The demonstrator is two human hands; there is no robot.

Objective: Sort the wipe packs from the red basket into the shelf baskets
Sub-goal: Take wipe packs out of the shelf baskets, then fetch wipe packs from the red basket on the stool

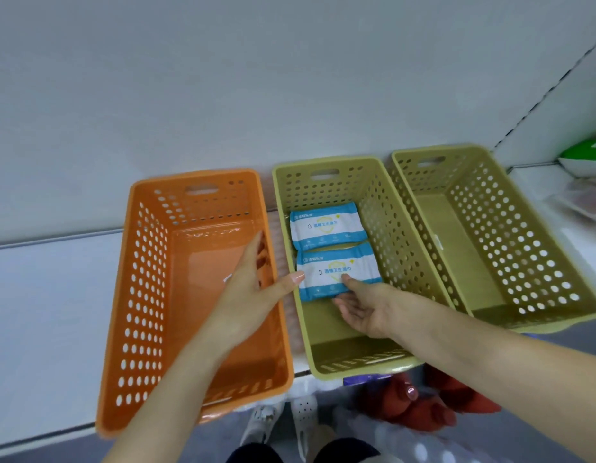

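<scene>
1. The left forearm (176, 372) is bare and comes in from the lower left edge, reaching up and to the right.
2. The left hand (253, 285) lies flat, back towards the camera, its fingers (256, 248) straight and together, pointing away. Its thumb is spread wide to the right, the tip touching the left edge of the nearer wipe pack (326, 272).
3. The right forearm (490, 345) is bare and comes in from the right edge, reaching left.
4. The right hand (363, 305) is turned palm up. Its thumb presses on top of the pack's near edge, with the fingers beneath, pinching it.
</scene>
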